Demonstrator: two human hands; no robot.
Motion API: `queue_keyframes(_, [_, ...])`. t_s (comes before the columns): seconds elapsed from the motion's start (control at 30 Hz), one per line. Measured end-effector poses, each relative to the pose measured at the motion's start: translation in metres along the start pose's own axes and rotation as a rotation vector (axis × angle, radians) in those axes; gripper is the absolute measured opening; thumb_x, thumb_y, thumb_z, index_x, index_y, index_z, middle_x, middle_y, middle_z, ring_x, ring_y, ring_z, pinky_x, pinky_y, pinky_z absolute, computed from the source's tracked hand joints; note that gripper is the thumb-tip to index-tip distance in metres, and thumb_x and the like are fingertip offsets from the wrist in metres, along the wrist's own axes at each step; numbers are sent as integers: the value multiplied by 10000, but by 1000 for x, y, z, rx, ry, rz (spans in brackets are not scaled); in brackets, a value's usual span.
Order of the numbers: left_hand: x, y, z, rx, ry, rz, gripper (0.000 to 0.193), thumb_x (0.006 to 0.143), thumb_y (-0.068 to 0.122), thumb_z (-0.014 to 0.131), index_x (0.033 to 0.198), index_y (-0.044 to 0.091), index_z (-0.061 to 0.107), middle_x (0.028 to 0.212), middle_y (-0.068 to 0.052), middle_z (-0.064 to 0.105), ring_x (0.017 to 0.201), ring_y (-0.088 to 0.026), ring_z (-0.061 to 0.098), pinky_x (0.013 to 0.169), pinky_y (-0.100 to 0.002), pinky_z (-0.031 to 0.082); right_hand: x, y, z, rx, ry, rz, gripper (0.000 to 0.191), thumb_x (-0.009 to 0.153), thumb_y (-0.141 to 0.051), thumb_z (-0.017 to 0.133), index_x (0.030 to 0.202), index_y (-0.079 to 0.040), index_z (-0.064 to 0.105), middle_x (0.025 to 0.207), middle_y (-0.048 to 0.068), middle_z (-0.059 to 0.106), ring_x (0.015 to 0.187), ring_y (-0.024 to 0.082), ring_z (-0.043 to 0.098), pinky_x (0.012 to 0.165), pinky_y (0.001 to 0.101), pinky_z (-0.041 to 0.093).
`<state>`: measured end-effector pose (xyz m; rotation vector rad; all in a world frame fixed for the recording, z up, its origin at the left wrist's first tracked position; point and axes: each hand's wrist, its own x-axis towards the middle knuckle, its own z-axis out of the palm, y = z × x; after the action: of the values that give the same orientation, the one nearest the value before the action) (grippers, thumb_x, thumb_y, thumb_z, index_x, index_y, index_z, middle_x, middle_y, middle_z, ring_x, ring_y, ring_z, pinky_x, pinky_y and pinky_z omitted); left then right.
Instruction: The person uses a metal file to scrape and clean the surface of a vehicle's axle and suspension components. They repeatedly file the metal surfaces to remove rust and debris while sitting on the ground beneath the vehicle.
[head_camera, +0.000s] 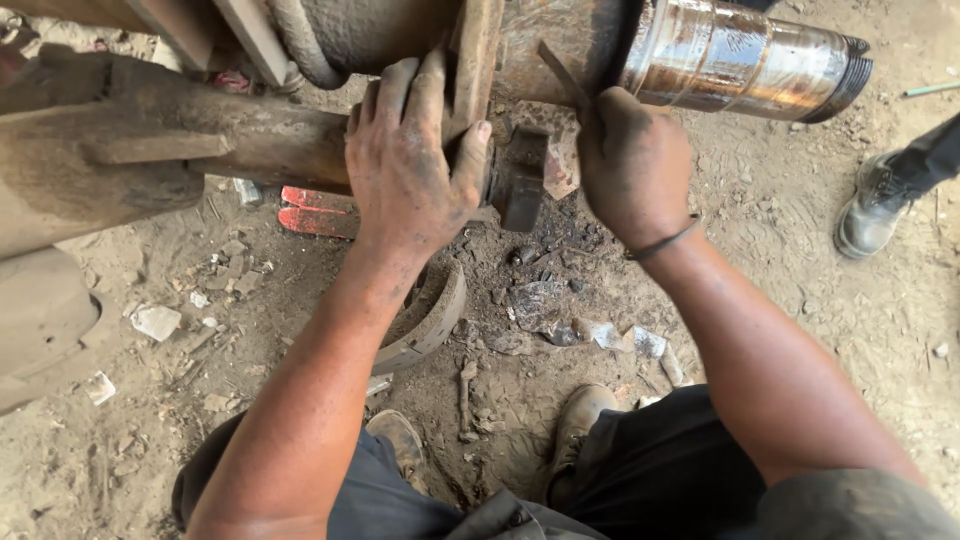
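- Left hand (410, 165): greasy, fingers spread and curled over the edge of a rusty flat plate (475, 60) on the axle assembly, thumb pressed against the plate's right face; gripping it.
- Right hand (630, 165): closed in a fist around a thin dark metal rod (562, 75), which slants up and to the left against the axle; a dark band sits on the wrist.
- Axle housing (200, 130): heavy, dirt-caked, running in from the left to the plate, above the ground.
- Spindle (745, 60): shiny, oily, stepped metal cylinder with a threaded end, projecting right from the plate, just above the right hand.
- Curved brake shoe (435, 315): lying on the dirt under the left forearm.
- Red-painted piece (315, 210): on the ground below the housing, left of the left hand.
- Person's own boots (580, 420): planted on the dirt, between the forearms.
- Another person's boot (870, 210): at the right edge, well apart.
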<state>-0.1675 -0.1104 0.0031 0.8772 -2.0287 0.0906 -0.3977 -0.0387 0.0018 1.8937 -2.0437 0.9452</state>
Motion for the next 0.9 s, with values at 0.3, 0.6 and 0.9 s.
queue_keyframes(0.3, [-2,-1,4,-21,9,-10,595,989,305,763,1418,-44,546,1269,-211,592,1101,-323,661,905,-489,566,-13,-1,-16,474,-202,416,156,1042,-105,554,974,-29,672,755,114,699,567,170,663,455,293,531])
queue_keyframes(0.6, [-1,-2,4,-43,14,3,584,1007,303,766,1423,-46,553,1271,-217,595,1112,-332,668,918,-489,573,-12,-9,-9,966,-351,699,214,1067,-175,500,1036,16,590,707,114,651,498,169,620,408,287,509])
queue_keyframes(0.9, [1,1,-3,-46,-8,2,592,978,270,771,1425,-48,548,1277,-217,587,1125,-337,663,940,-488,567,-10,-13,-10,1359,-348,856,167,1064,-100,450,1050,18,567,650,82,613,459,168,570,394,278,466])
